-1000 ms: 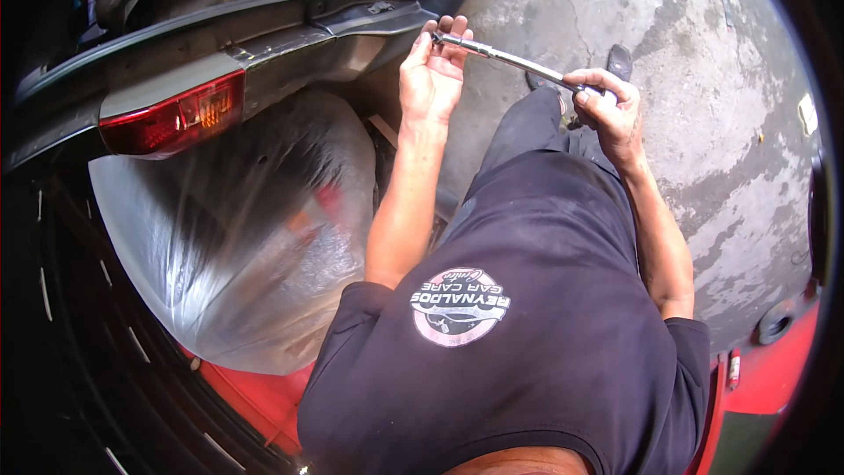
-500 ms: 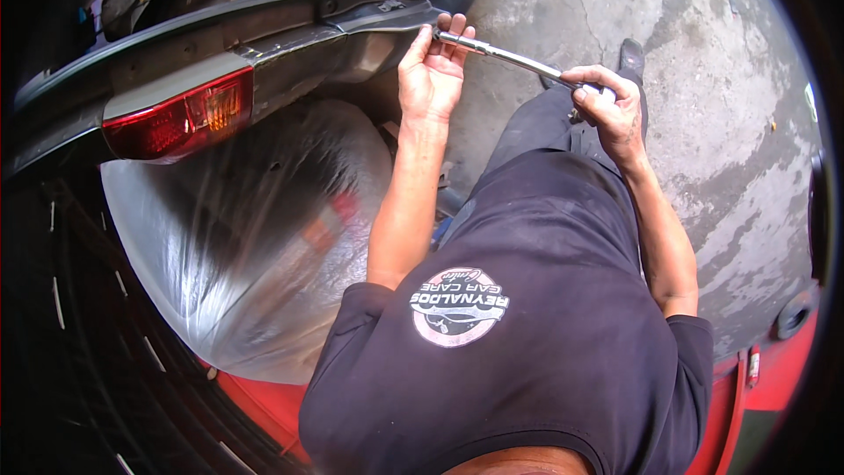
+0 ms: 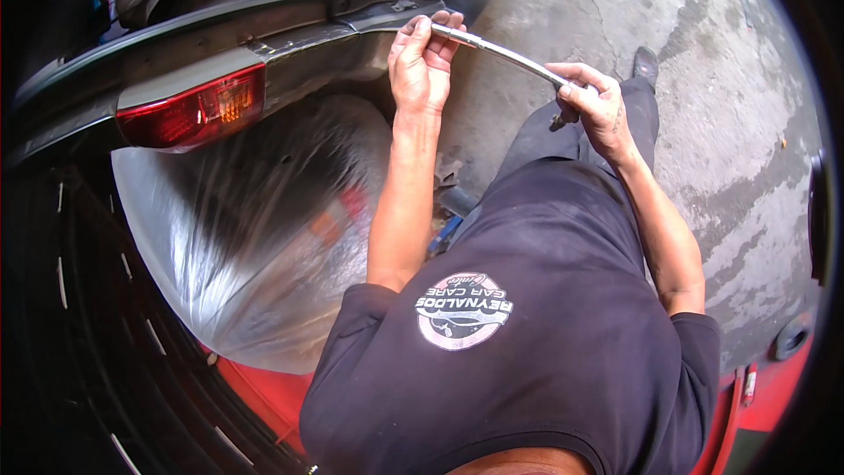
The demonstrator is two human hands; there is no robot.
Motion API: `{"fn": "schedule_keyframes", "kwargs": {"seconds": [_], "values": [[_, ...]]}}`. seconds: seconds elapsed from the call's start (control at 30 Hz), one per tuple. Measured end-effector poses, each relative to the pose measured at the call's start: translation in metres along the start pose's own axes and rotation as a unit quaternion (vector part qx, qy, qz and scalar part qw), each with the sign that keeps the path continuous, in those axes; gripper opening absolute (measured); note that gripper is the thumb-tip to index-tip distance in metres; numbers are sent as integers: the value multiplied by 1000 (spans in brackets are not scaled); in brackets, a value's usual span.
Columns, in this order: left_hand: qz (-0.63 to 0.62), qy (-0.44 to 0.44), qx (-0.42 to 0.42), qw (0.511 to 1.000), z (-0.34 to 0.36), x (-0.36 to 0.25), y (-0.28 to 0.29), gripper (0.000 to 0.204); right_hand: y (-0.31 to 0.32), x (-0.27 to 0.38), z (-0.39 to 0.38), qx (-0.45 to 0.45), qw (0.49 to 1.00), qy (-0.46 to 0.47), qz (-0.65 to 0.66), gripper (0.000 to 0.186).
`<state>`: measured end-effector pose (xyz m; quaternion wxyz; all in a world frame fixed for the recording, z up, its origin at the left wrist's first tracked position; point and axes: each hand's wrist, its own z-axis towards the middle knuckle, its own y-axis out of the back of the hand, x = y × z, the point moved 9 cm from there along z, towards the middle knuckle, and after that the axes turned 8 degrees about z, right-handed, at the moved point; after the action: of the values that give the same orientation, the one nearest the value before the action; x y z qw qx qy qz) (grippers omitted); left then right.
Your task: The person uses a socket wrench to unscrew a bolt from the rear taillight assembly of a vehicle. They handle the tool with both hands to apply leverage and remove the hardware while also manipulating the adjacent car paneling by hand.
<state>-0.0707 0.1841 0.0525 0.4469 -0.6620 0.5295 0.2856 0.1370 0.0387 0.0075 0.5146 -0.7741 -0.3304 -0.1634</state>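
The left hand [image 3: 420,69] at twelve o'clock is pinching, and the right hand [image 3: 598,105] at two is gripping, a slim silver metal rod-shaped tool [image 3: 514,59] at one; loose fingertips could be risking a drop.

A tool [image 3: 505,53] is running between a person's left hand [image 3: 422,69] and right hand [image 3: 594,105], over a floor [image 3: 712,88] that is stretching away to the right. At left, a tail light [image 3: 193,111] is sitting in a vehicle body [image 3: 321,63] — plastic sheeting [image 3: 237,229] is spreading below it in view, left of the left forearm [image 3: 406,198].
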Motion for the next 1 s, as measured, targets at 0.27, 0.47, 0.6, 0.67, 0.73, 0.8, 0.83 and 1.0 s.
{"fn": "schedule_keyframes", "kwargs": {"seconds": [0.27,0.47,0.6,0.67,0.73,0.8,0.83,1.0], "values": [[6,-51,-92,994,1,-4,5,11,9,-25,35,40,995,-19,85,39],[31,-112,-145,983,1,-15,10,8,3,-30,54,59,994,-15,94,37],[126,-156,-188,961,5,-30,16,9,-8,-30,70,72,992,-12,102,36],[156,-187,-198,950,7,-37,19,12,-14,-29,78,77,992,-14,102,36],[178,-205,-202,941,7,-41,19,14,-18,-29,85,80,992,-14,98,36],[200,-225,-211,930,5,-44,17,19,-23,-28,93,91,992,-6,87,35],[206,-236,-217,925,5,-45,17,20,-25,-28,96,96,992,-2,81,35],[243,-234,-221,915,13,-47,12,24,-29,-27,109,96,992,-7,82,34]]}}
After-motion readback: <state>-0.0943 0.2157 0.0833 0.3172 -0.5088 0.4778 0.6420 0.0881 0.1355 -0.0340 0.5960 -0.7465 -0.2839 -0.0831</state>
